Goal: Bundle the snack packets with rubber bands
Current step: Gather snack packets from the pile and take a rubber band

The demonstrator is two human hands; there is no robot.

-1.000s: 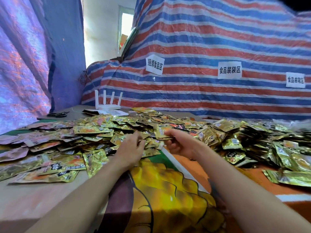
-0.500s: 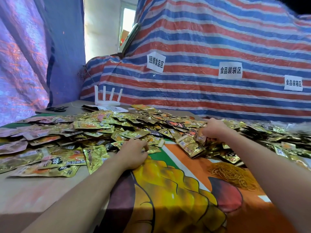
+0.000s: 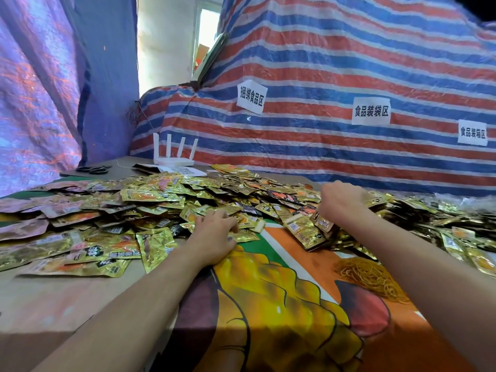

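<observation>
A wide pile of gold foil snack packets (image 3: 150, 196) covers the table from left to right. My left hand (image 3: 214, 237) lies at the pile's near edge, fingers curled down over a small packet (image 3: 245, 234). My right hand (image 3: 339, 201) is further right and deeper in the pile. It grips a few packets (image 3: 320, 222) that stick out below the palm. A heap of yellow rubber bands (image 3: 371, 277) lies on the printed cloth (image 3: 281, 304), just left of my right forearm. Both hands' fingertips are mostly hidden.
A white router (image 3: 174, 155) with several antennas stands at the table's back, black scissors (image 3: 92, 169) to its left. Striped tarpaulin (image 3: 349, 63) with paper labels rises behind the pile. Bare tabletop (image 3: 53, 304) lies at the near left.
My right hand has moved from the centre of the pile to the right and further back, taking hold of packets there. My left hand has shifted slightly. The rubber bands have come into view.
</observation>
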